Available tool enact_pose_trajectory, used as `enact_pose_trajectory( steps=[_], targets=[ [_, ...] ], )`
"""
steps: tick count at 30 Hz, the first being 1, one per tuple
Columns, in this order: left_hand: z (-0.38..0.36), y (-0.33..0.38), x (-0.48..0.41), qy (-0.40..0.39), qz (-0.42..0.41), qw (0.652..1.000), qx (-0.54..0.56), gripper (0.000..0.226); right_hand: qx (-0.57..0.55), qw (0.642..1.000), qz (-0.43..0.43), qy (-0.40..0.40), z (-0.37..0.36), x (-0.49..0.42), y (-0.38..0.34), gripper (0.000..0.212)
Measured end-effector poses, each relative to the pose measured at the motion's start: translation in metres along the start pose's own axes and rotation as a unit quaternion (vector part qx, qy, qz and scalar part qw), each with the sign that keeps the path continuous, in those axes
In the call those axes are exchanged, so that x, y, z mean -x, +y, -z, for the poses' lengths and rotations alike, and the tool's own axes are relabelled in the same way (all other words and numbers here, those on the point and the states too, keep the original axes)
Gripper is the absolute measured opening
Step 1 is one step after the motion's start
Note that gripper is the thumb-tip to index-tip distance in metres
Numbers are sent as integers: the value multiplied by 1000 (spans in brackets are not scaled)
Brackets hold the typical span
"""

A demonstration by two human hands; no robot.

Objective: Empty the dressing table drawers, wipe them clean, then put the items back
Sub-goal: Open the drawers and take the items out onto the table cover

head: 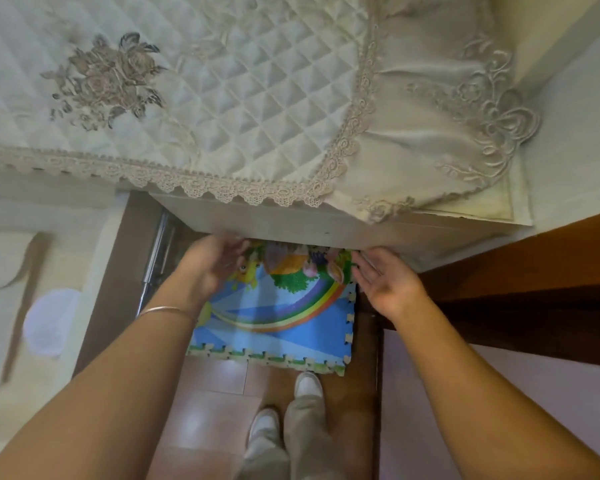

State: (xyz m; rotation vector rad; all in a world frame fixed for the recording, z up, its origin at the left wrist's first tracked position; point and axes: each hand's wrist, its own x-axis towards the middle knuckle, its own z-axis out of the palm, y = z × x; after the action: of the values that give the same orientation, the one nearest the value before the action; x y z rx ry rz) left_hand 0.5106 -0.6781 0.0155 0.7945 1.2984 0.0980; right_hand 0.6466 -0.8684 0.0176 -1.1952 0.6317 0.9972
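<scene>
This is a home, by the look of it a bedroom. At twelve o'clock a quilted cream cover (257, 98), stitched with an embroidered rose spray (108, 77) and edged in lace trim (222, 188), drapes over a pale dressing table (309, 226). Toward six o'clock a child's foam puzzle mat (274, 323), printed with a rainbow, lies on glossy floor tiles (208, 410). At three o'clock stands dark polished wooden furniture (516, 271).

Head view, steeply downward, close above hands (388, 282)
</scene>
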Motion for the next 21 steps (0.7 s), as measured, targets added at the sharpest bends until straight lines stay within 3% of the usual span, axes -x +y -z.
enact_pose_trajectory(
  steps=[6, 11, 14, 17, 19, 21],
  targets=[
    [8, -17, 25, -19, 11, 1000, -18, 27, 23, 1000, 15, 1, 17, 18, 22, 14],
    [38, -49, 61, -16, 35, 998, -46, 21, 42, 999, -19, 18, 45, 57, 59, 13],
    [55, -58, 92, 19, -10, 990, -141, 9, 212, 977, 2, 30, 54, 92, 72, 9],
    [68, -57, 130, 85, -200, 927, -306, 14, 409, 892, 191, 31, 54, 134, 73, 5],
    [70, -47, 158, 98, -386, 835, -380, 14, 482, 797, 362, 39, 48, 160, 63, 2],
    [70, -32, 168, 76, -533, 717, -443, 20, 559, 668, 486, 76, 38, 172, 47, 16]
  ],
)
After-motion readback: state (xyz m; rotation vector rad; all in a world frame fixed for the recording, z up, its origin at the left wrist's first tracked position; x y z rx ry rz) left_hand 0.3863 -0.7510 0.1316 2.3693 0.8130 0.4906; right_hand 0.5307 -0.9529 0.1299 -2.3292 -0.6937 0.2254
